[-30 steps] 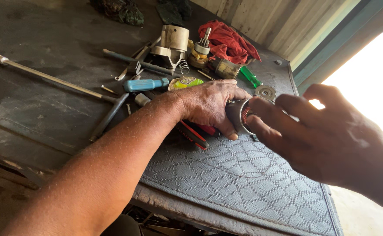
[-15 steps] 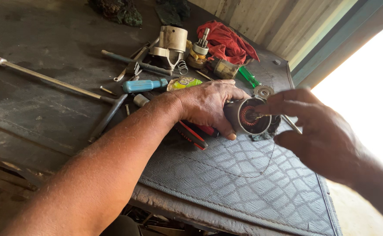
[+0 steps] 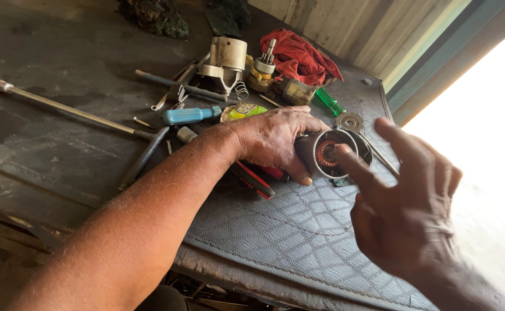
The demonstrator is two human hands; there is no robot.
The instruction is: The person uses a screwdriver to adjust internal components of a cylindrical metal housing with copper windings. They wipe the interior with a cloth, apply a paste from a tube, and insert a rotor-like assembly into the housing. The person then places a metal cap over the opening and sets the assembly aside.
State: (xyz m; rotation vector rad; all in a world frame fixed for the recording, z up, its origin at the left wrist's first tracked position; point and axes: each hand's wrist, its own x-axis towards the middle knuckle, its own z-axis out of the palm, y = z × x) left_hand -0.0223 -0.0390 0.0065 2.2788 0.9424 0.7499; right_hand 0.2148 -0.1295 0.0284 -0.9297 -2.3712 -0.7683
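Left hand (image 3: 275,141) clamped round metal housing (image 3: 334,152) with copper windings, lying on grey mat (image 3: 287,230). Right hand (image 3: 408,201) at five o'clock, fingers spread, empty, forefinger near rim. Could roll towards screwdriver (image 3: 190,115) at nine o'clock if grip loosens.

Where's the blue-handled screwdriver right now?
The blue-handled screwdriver lies on the dark bench left of centre in the head view, just left of the left hand, below the metal housing.

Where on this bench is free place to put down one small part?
The grey quilted mat is bare near its front edge, below the left hand. The dark benchtop above the long rod is bare too. Around the red rag and blue-handled screwdriver it is crowded.
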